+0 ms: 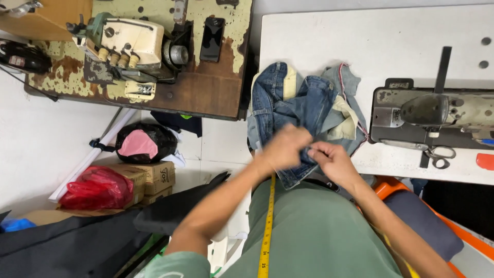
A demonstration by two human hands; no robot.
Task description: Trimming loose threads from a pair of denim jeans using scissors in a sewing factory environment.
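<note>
far out to the left of both hands, a red plastic bag slumps against brown cardboard boxes on the floor, with a black bag showing a pink patch just above them. up and left of the hands an old cream sewing machine sits on a worn table, a dark phone lying flat beside it. the left hand and right hand meet close together, both pinched on the near edge of a bunched pair of blue jeans. the jeans lie on the white table straight beyond the hands, crumpled, pale pocket linings turned out, their long axis running away from the body. a yellow tape measure hangs below the left wrist. right of the hands stand a grey sewing machine and scissors.
</note>
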